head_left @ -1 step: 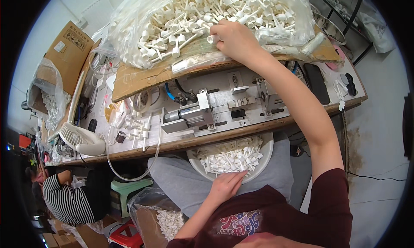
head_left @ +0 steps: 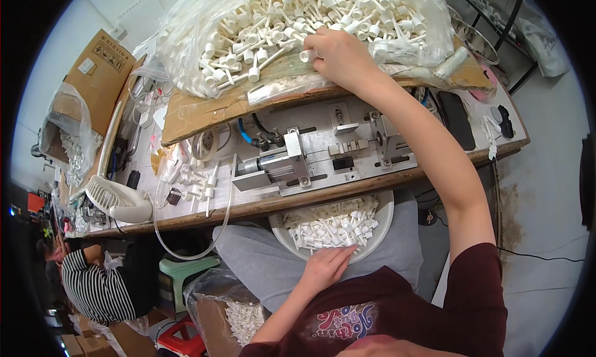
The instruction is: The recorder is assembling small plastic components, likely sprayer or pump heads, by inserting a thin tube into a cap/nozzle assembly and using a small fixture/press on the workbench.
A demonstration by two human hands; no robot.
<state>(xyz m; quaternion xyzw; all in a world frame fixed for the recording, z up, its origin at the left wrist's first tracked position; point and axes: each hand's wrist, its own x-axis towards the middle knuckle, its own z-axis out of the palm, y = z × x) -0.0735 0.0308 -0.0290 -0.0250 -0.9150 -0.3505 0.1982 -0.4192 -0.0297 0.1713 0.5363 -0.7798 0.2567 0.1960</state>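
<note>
In the upper middle of the frame, the right hand pinches a white plastic piece between thumb and fingers, its round cup-like end showing at the fingertips; the hand is at the front of a large heap of similar pieces, which spreads across the top of the frame inside a clear plastic bag on a cardboard sheet; in the lower middle, the left hand lies with its fingers together over the near rim of a pale bowl, and whether it grips anything there I cannot tell; the bowl sits on the person's lap, holding many small white parts; between heap and bowl, in the centre of the frame, a metal machine is on the workbench, with a blue tube at its left; further left are a roll of tape, some loose white parts and a small white fan; a black phone-like object lies on the bench at the right; a tall cardboard box stands at the upper left; at the lower left are a co-worker in a striped shirt, a green stool and a red stool.
</note>
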